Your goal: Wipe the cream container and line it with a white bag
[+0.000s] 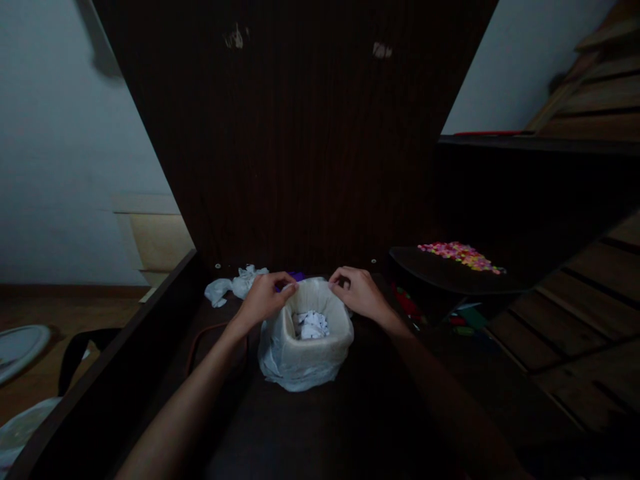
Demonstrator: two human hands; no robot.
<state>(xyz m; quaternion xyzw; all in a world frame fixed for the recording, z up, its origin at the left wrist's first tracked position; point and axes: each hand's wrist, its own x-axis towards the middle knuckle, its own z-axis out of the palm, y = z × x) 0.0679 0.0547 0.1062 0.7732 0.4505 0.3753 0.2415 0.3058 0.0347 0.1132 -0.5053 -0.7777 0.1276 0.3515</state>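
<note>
A small square bin lined with a white plastic bag [310, 360] stands upright on the dark wooden surface. The bag is folded over the rim and hangs loosely round the outside. Crumpled white paper with dark marks [313, 325] lies at the bottom. My left hand [267, 293] pinches the bag at the far left corner of the rim, thumb against fingers. At the far right corner my right hand [357, 292] has its curled fingers closed on the bag's edge. Behind my left hand sits a crumpled white plastic bag [243, 283], and a bit of purple material [297, 276] shows beside it.
A tall dark wooden panel [310, 147] rises behind the bin. On the right, a rounded shelf [450, 275] bears a string of colourful beads or flowers [460, 255]. A raised side board [110, 373] borders the left. A brown cord-like loop [193, 350] lies near my left forearm.
</note>
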